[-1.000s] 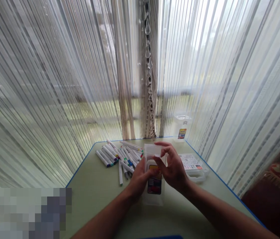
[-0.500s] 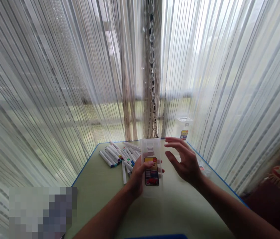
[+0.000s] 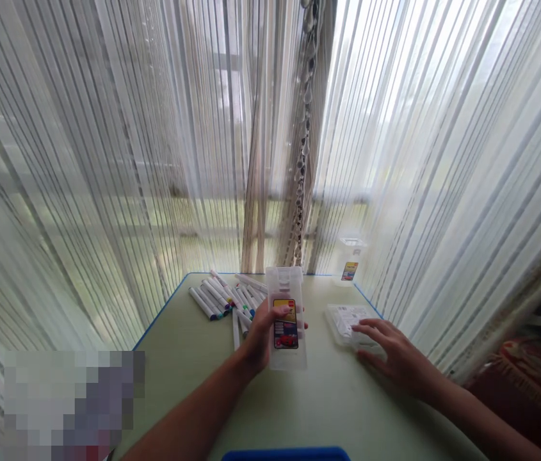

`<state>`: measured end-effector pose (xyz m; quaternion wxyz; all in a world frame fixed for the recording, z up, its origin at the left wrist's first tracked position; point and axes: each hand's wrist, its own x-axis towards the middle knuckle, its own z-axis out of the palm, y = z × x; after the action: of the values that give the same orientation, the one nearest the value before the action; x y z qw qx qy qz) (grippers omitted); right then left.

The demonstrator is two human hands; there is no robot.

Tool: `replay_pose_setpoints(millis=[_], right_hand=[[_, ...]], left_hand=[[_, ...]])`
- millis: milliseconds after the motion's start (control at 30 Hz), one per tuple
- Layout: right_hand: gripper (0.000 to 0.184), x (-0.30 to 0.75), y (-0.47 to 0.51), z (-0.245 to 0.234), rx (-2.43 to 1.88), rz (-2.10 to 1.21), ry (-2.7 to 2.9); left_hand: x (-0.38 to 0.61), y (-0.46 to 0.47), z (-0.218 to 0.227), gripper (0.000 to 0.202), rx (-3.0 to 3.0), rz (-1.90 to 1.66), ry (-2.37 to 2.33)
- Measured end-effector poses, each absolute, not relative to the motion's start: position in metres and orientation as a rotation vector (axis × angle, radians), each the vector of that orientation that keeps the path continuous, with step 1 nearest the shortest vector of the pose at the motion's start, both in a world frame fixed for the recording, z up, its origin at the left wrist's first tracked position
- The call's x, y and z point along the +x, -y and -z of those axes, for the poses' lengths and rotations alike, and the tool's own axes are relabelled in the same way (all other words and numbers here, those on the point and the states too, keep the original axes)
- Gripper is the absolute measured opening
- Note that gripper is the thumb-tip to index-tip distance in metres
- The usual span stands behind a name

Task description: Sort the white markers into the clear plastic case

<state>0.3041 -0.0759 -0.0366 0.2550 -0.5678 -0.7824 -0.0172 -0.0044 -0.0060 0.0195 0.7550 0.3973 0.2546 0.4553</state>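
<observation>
My left hand [image 3: 261,333] grips a clear plastic case [image 3: 286,320] with a yellow and red label, held upright above the pale green table [image 3: 193,358]. My right hand [image 3: 392,354] lies flat with fingers spread, its fingertips on a flat clear lid or case [image 3: 347,318] with printed paper inside, at the right of the table. Several white markers with coloured caps [image 3: 222,299] lie in a loose pile left of the held case.
Another clear container with a label [image 3: 351,259] stands at the far right corner by the curtain. Striped sheer curtains [image 3: 107,160] surround the table on three sides. A blue edge [image 3: 284,454] shows at the bottom.
My right hand let go of the upright case, swung right and came down onto the flat case. My left hand kept the labelled case upright.
</observation>
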Motion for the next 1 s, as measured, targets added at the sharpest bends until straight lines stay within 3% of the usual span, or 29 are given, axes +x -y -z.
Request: replay_pose_setpoints(millis=[267, 567, 800, 1000], right_hand=[[0.037, 0.291, 0.035, 0.008, -1.545, -0.003, 2.016], [0.049, 0.191, -0.021, -0.105, -1.089, -0.668, 1.754], [0.041, 0.164, -0.04, -0.097, -1.003, -0.862, 1.907], [0.044, 0.181, -0.04, -0.101, -0.975, -1.238, 1.574]], left_hand=[[-0.006, 0.006, -0.021, 0.042, 0.892, -0.986, -0.554], [-0.008, 0.007, -0.024, 0.046, 0.94, -0.985, -0.579], [-0.009, 0.008, -0.022, 0.044, 0.979, -0.979, -0.578], [-0.008, 0.008, -0.019, 0.052, 1.114, -0.895, -0.505]])
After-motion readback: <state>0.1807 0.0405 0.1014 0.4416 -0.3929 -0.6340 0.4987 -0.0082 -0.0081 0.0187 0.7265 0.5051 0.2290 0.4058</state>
